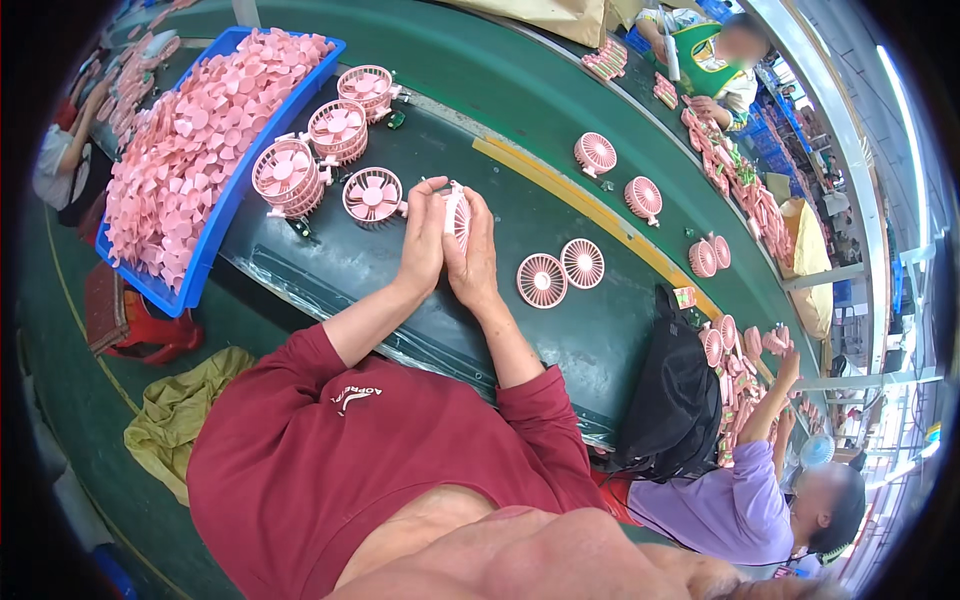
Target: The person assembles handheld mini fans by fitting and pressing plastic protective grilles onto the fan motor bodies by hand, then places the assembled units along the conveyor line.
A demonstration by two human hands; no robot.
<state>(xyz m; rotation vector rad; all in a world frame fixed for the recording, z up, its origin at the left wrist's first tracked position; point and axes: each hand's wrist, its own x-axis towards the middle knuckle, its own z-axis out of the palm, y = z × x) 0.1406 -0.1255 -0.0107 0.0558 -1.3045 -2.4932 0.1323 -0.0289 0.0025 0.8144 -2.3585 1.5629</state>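
A round pink fan head is pressed between my two palms, tilted on edge over the dark green worktable. My left hand closes on it from one side, fingers pointing away from me. On the other side my right hand wraps it, its thumb along the near edge. Just left of my hands lies an open fan housing with its blades showing. Farther left stand stacked housings with blades and small green circuit boards. Two loose pink grilles lie to the right.
A blue tray heaped with pink fan blades stands at left. Beyond a yellow strip, a green conveyor carries fan heads. A black bag hangs at right. Co-workers sit across and at right; a red stool stands lower left.
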